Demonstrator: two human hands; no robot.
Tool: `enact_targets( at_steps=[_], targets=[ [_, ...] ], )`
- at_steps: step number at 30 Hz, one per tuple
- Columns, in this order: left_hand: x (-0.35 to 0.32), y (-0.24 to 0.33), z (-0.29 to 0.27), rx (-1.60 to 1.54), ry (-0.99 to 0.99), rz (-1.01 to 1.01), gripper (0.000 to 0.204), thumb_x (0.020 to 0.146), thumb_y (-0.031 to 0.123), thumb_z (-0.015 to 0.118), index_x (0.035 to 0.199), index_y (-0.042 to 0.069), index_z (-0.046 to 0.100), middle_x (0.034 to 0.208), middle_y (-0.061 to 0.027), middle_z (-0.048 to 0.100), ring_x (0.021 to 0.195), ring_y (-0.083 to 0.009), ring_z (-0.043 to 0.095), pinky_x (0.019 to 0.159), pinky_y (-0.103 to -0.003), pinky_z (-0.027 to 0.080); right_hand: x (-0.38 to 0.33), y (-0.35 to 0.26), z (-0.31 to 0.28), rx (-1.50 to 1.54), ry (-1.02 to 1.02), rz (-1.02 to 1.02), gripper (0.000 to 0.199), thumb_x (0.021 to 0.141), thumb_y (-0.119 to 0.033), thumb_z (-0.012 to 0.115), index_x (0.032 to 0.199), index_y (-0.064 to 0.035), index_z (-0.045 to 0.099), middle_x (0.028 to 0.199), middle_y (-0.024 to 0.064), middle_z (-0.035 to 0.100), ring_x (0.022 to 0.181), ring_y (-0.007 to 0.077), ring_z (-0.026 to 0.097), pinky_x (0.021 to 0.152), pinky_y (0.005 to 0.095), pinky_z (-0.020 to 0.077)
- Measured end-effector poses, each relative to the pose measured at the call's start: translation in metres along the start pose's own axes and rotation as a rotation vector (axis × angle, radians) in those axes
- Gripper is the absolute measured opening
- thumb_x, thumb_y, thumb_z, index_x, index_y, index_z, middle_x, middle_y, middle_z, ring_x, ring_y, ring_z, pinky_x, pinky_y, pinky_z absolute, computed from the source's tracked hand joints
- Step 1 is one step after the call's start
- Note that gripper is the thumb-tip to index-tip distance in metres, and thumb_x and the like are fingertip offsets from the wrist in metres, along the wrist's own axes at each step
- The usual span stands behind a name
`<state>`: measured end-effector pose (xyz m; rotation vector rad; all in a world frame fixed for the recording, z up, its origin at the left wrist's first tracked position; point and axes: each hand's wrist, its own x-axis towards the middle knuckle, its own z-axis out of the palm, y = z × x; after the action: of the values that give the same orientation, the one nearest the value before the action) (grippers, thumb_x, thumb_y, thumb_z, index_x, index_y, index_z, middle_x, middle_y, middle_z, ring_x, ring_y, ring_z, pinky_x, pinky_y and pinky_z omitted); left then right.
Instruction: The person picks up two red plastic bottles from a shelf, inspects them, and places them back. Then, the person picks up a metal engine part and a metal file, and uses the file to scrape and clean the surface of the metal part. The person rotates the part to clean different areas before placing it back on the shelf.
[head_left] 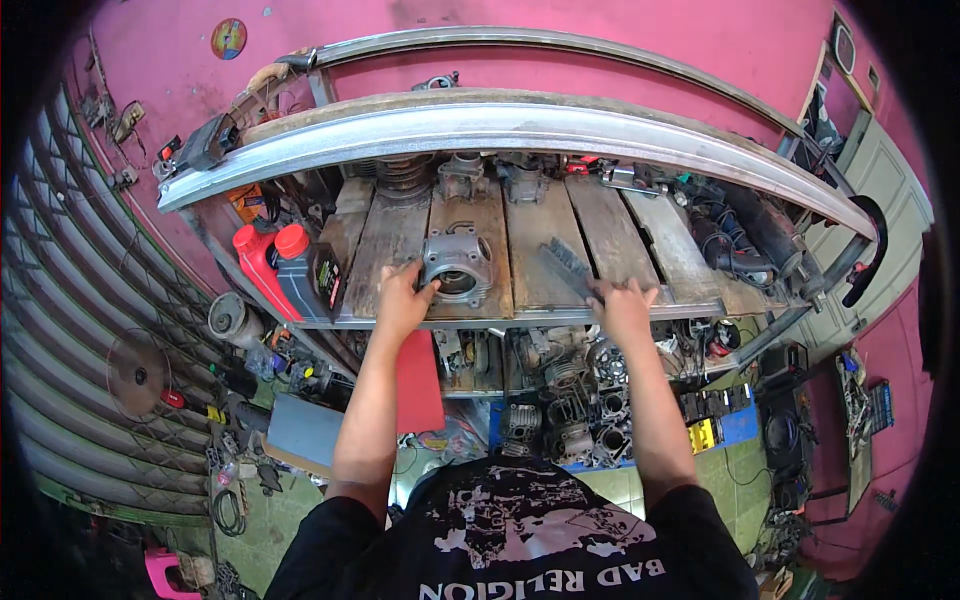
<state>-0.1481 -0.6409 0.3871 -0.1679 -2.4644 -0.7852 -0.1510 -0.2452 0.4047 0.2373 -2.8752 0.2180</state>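
Note:
A grey cast-metal engine cylinder head [485, 270] with a large round opening stands on the wooden planks of the bench [535, 215], left of centre. My left hand [402, 297] is closed on its left edge, with the thumb near the opening. To the right, a dark brush [566, 264] with bristles lies slanted just over the planks. My right hand [624, 304] is at the brush's near end, by the bench's front edge, its fingers bent around that end. The grip itself is partly hidden by the fingers.
Red-capped oil bottles [292, 265] stand at the bench's left end. A finned cylinder [404, 178] and other engine parts line the back, beneath a metal rail [520, 122]. Power tools [735, 255] lie at right. Below, engine parts [565, 425] crowd the lower shelf and floor.

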Motion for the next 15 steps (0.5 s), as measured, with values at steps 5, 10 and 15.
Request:
enact_targets(
  at_steps=[5, 10, 15],
  targets=[
    [-0.011, 0.008, -0.014, -0.097, -0.017, 0.016, 0.052, 0.076, 0.021, 0.088, 0.119, -0.003, 0.072, 0.104, -0.0192, 0.073, 0.096, -0.0403, 0.06, 0.089, -0.048, 0.046, -0.048, -0.015, 0.019, 0.328, 0.167, 0.244, 0.026, 0.101, -0.024, 0.065, 0.126, -0.0169, 0.07, 0.114, 0.011, 0.077, 0.114, 0.0338, 0.065, 0.102, 0.0556, 0.0325],
    [-0.034, 0.018, -0.019, -0.084, 0.027, 0.066, 0.058, 0.073, 0.024, 0.091, 0.119, -0.005, 0.072, 0.112, -0.0192, 0.074, 0.095, -0.0377, 0.059, 0.092, -0.046, 0.047, -0.063, 0.0, 0.072, 0.97, 0.341, 0.338, 0.032, 0.108, -0.031, 0.059, 0.122, -0.0042, 0.069, 0.11, 0.0105, 0.076, 0.105, 0.0295, 0.068, 0.097, 0.0421, 0.0446],
    [-0.038, 0.023, -0.026, -0.059, 0.005, 0.007, 0.059, 0.073, 0.026, 0.091, 0.119, -0.005, 0.073, 0.114, -0.0203, 0.074, 0.1, -0.0373, 0.06, 0.092, -0.047, 0.047, -0.085, -0.045, 0.046, 1.483, 0.076, 0.444, 0.042, 0.104, -0.023, 0.067, 0.134, 0.0048, 0.057, 0.111, 0.0076, 0.072, 0.101, 0.0133, 0.064, 0.092, 0.0296, 0.0499]
  ],
)
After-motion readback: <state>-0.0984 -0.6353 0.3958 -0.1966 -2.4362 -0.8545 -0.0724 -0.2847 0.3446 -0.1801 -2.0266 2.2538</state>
